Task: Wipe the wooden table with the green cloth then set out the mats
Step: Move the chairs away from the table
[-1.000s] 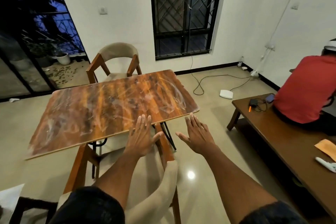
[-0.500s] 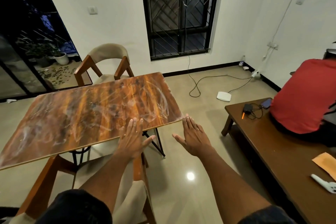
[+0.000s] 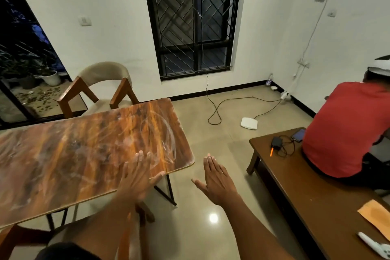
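Wooden table fills the 9 o'clock side of the view, top streaked w/ whitish smears, near-right corner rounded. Left hand is over that corner at abt 7 o'clock from frame centre, fingers straight and spread, palm down, holding nothing; it's blurred, so can't tell if it touches the top. Right hand is at 5 o'clock, off the table edge over the tiled floor, fingers straight and together, thumb out, also holding nothing. No green cloth or mats in shot. Beige-padded wood chair stands at the table's far side, 10 o'clock. Dark low table at 4 o'clock carries a phone, a black charger, an orange envelope and a white remote; a person in a red shirt sits on it, 3 o'clock. White router and cable on the floor at 1 o'clock.
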Motion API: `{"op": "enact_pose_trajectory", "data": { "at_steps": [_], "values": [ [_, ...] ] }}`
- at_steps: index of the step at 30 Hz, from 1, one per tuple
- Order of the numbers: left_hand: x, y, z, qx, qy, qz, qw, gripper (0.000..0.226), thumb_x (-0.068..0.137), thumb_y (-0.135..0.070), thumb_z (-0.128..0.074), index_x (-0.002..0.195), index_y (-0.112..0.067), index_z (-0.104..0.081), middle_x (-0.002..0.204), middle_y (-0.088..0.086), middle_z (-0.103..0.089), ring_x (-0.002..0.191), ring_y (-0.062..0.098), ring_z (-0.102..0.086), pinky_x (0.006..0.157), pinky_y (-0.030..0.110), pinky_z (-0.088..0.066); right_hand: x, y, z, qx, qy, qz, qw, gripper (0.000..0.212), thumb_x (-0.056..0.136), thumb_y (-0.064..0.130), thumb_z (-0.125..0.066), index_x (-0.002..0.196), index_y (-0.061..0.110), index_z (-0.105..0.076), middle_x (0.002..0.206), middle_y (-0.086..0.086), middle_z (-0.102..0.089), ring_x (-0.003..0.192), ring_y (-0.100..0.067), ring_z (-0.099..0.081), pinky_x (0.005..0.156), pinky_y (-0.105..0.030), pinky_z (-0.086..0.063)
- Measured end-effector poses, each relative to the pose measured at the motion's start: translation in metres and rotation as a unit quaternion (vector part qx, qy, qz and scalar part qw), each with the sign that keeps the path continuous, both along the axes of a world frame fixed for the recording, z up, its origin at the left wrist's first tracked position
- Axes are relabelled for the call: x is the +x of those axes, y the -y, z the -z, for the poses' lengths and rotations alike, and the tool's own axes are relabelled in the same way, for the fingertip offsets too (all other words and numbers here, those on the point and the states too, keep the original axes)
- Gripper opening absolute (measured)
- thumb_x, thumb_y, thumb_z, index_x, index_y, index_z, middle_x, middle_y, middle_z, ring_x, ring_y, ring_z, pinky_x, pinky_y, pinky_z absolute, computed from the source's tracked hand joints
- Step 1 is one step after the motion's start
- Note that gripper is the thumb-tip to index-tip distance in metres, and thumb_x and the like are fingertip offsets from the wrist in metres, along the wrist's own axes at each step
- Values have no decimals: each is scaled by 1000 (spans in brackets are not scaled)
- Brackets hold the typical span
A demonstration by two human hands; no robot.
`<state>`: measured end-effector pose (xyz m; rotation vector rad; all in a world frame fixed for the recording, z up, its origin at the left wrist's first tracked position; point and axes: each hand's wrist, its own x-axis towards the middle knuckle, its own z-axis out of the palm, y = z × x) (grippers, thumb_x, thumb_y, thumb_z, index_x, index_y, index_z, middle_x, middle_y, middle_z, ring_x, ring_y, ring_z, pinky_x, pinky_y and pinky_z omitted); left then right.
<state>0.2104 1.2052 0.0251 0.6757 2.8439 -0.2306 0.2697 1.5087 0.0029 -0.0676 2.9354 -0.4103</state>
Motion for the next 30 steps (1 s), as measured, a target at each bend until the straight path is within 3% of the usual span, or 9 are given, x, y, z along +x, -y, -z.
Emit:
{"op": "enact_pose_trajectory", "data": {
  "at_steps": [5,9,13,15,17,19,21,24,30],
  "values": [
    [-53,-43,-18,75,-49,-51,995,91,91,-80,16,167,-29,14,175,19,8,153,44,-36,127,57,-18,-58,-19,-6,9,-6,-8,1000,125,71,88,24,166,8,10,175,-10,15,164,-23,10,131,-38,-2],
    [-108,-72,-16,77,61,-112,989,136,56,-92,39,170,-26,5,174,10,22,162,31,18,131,57,4,-100,-37,-13,13,-10,-12,1000,126,70,89,26,166,9,12,175,-9,17,163,-22,12,131,-38,-1],
    [-125,-108,-27,118,-9,-106,987,99,97,-78,-15,168,-15,12,166,18,-31,150,36,-46,115,56,-43,-123,-63,-7,25,16,-8,1000,114,80,83,10,166,9,12,175,-10,18,163,-22,13,130,-37,1],
    [-144,-116,-21,114,15,-123,986,91,101,-74,-7,161,-17,28,173,18,-12,157,37,-31,119,60,-38,-141,-78,-8,27,21,-11,999,112,81,81,7,166,8,11,175,-11,17,163,-23,12,130,-36,2],
    [-159,-117,-3,103,22,-109,988,87,102,-75,-15,170,-20,-9,172,25,-11,154,45,-34,110,68,-46,-161,-92,-7,27,29,-22,999,115,79,82,10,166,7,10,175,-11,16,163,-23,11,130,-36,2],
    [-182,-114,23,65,46,-96,992,92,71,-70,-83,151,-34,-57,160,34,-38,135,59,-52,89,74,-53,-185,-105,-4,28,26,-30,999,121,74,83,16,166,6,9,175,-12,15,163,-23,10,131,-37,0],
    [-203,-120,28,49,35,-94,994,121,43,-68,-96,153,-50,-48,152,34,-48,132,61,-53,93,73,-49,-211,-122,-1,23,30,-45,998,123,72,84,17,166,5,9,175,-13,14,164,-24,10,132,-37,0],
    [-232,-150,17,100,24,-139,985,79,96,-83,-20,156,-57,25,172,27,-19,159,49,-11,124,68,-20,-252,-156,-3,25,26,-58,998,123,73,85,16,166,4,8,175,-14,13,164,-25,9,132,-38,-1],
    [-301,-183,31,110,-5,-207,972,114,74,-91,26,169,-35,-3,174,9,24,160,33,25,129,59,6,-333,-205,-22,10,10,-92,996,129,69,88,16,167,5,5,176,-15,11,164,-26,6,131,-39,0]
  ]
}}
